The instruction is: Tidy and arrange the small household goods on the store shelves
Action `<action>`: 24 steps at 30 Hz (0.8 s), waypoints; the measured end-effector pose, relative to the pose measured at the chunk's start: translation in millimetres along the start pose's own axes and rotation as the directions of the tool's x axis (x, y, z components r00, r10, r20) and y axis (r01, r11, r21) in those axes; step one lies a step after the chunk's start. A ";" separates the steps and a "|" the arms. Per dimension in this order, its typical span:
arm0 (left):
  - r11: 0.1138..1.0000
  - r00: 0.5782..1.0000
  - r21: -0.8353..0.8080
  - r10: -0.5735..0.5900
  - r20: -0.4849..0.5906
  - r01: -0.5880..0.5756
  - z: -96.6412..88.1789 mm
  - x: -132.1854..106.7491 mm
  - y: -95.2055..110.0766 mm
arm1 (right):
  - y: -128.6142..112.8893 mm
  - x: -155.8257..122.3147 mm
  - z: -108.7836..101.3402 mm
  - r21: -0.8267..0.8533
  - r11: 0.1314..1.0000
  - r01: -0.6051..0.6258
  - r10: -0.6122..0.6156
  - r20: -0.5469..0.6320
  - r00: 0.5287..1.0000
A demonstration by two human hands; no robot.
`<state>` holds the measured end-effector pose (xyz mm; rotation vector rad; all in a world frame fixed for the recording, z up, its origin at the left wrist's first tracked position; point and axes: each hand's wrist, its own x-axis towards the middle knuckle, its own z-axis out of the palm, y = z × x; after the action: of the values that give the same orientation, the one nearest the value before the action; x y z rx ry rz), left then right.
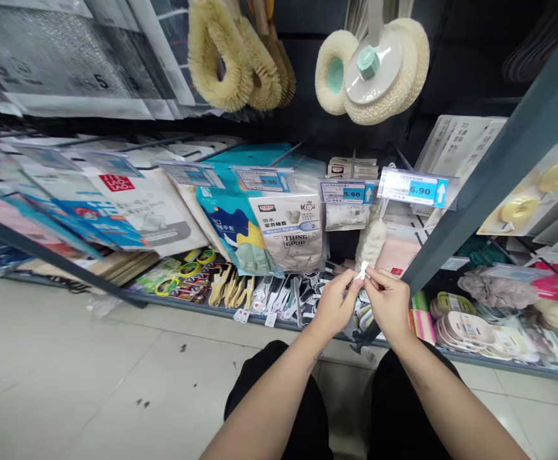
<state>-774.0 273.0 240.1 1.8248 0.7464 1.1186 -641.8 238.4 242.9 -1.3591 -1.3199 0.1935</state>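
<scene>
My left hand (335,305) and my right hand (390,305) meet in front of a shop shelf, fingers pinched together on a small white tag (362,271) held between them. The tag sits just below a fluffy white duster (371,243) that hangs on a hook. Both forearms reach forward over my knees in black trousers (302,409). A bagged "THING GOOD" pack (294,233) hangs to the left of my hands. Below my hands, combs and brushes (279,297) lie on the bottom shelf.
Price labels reading 5.90 (348,191) and 6.90 (415,187) hang on hooks above. A dark slanted post (489,172) rises right of my hands. Round sponges (372,67) and bristle brushes (235,54) hang overhead. Light floor tiles (91,377) spread to the left.
</scene>
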 end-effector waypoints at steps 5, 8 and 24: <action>0.998 0.998 0.050 0.047 -0.047 -0.045 -8.1 2.0 0.3 | -20.0 6.9 16.9 0.402 0.893 -0.202 0.238 -0.039 0.971; 0.985 0.985 0.117 0.138 -0.106 -0.126 -8.7 2.9 -3.3 | -36.8 24.9 20.3 0.461 0.867 -0.186 0.276 -0.135 0.951; 0.967 0.962 0.122 0.237 -0.133 -0.222 -19.6 -0.8 -12.8 | -42.9 123.5 23.7 -0.206 0.975 -0.077 -0.093 -0.703 0.705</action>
<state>-792.7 285.2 233.1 1.9725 0.7019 1.3995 -640.5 331.7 337.4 -1.4038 -0.6872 -0.4762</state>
